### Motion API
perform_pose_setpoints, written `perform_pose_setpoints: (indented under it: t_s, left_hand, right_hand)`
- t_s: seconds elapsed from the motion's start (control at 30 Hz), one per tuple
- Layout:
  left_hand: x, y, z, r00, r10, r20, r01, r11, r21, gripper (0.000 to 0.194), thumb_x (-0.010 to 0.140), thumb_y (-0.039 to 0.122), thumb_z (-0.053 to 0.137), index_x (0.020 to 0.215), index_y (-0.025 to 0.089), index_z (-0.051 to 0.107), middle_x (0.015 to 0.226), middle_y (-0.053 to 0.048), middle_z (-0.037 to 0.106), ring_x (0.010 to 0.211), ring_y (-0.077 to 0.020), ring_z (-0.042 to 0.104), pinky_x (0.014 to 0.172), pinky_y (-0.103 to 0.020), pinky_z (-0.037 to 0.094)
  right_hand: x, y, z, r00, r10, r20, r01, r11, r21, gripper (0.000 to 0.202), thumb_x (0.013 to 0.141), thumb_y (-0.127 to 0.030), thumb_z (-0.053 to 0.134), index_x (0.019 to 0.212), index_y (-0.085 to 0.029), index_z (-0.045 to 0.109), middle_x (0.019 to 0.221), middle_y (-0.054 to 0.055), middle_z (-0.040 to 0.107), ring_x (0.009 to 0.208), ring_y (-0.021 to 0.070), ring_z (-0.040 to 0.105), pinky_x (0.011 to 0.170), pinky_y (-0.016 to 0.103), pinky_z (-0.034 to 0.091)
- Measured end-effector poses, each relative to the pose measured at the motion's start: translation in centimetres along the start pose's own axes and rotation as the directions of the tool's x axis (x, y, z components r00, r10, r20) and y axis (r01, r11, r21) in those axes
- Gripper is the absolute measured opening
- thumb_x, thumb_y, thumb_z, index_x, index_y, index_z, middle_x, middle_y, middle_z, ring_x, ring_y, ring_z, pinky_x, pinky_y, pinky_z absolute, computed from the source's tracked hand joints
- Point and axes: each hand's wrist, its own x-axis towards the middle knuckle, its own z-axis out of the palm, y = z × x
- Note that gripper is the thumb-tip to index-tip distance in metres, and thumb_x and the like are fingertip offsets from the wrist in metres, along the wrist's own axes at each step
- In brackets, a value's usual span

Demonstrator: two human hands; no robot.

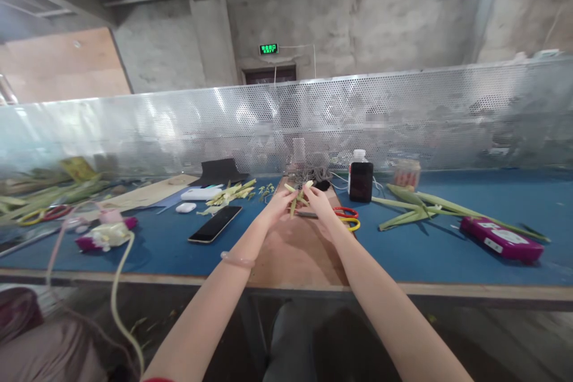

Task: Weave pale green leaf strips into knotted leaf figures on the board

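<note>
Both hands meet over a brown wooden board [290,250] at the middle of the blue-topped table. My left hand [278,204] is closed, its fingers pinching a small piece of pale green leaf strips [293,207]. From the other side, my right hand [317,199] pinches the same piece, whose narrow ends stick out between the fingertips. How the strips are joined is too small to make out. Scissors with red and yellow handles [353,224] lie on the board, partly hidden by my right hand and wrist.
Left lie a phone [215,224], a white case [186,208], cut leaf pieces [233,193] and a purple-and-cream device [107,237] with a hose. Right are a bottle [359,156] behind an upright phone [360,182], long leaves [409,213] and a purple box [501,240]. Perforated metal panel [179,131] stands behind.
</note>
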Motion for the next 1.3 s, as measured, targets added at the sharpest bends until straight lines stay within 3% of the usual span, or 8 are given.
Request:
perform_pose_setpoints:
  t_s: [0.33, 0.7, 0.97, 1.3]
  left_hand:
    - [0.1, -0.1, 0.1, 1.0, -0.017, -0.026, 0.017, 1.0, 0.012, 0.022, 0.071, 0.035, 0.058, 0.079, 0.015, 0.061, 0.08, -0.009, 0.066, 0.074, -0.0199, 0.061, 0.07, -0.032, 0.046]
    - [-0.2, 0.2, 0.2, 0.998, -0.036, -0.052, 0.037, 0.999, 0.033, 0.02, 0.078, 0.03, 0.054, 0.085, 0.012, 0.059, 0.08, -0.006, 0.064, 0.072, -0.0155, 0.061, 0.073, -0.033, 0.046]
    - [-0.3, 0.4, 0.3, 0.996, -0.068, -0.055, 0.072, 0.996, 0.057, 0.025, 0.083, 0.032, 0.047, 0.09, 0.011, 0.058, 0.085, -0.005, 0.062, 0.074, -0.0137, 0.059, 0.071, -0.033, 0.047]
    - [0.2, 0.3, 0.0, 0.989, -0.016, -0.145, 0.015, 1.0, -0.005, 0.025, 0.08, 0.033, 0.048, 0.083, 0.011, 0.059, 0.075, -0.003, 0.062, 0.07, -0.0138, 0.058, 0.07, -0.032, 0.044]
  right_hand:
    - [-0.3, -0.2, 0.2, 1.0, 0.021, 0.006, -0.02, 0.997, -0.08, 0.027, 0.085, -0.033, 0.047, 0.1, -0.012, 0.053, 0.096, 0.004, 0.056, 0.081, 0.0155, 0.056, 0.069, 0.033, 0.048]
    - [-0.4, -0.1, 0.1, 0.993, 0.101, 0.056, -0.097, 0.993, -0.073, 0.025, 0.085, -0.032, 0.046, 0.1, -0.013, 0.053, 0.096, 0.005, 0.057, 0.08, 0.0141, 0.056, 0.069, 0.032, 0.048]
    - [-1.1, -1.3, 0.0, 0.988, 0.143, 0.06, -0.143, 0.99, 0.01, 0.024, 0.085, -0.031, 0.047, 0.1, -0.013, 0.053, 0.095, 0.004, 0.057, 0.079, 0.0136, 0.056, 0.068, 0.031, 0.048]
    - [-0.6, -1.3, -0.1, 0.985, 0.175, 0.011, -0.173, 0.963, 0.209, 0.026, 0.085, -0.031, 0.046, 0.102, -0.013, 0.052, 0.098, 0.005, 0.056, 0.082, 0.0143, 0.056, 0.07, 0.033, 0.048]
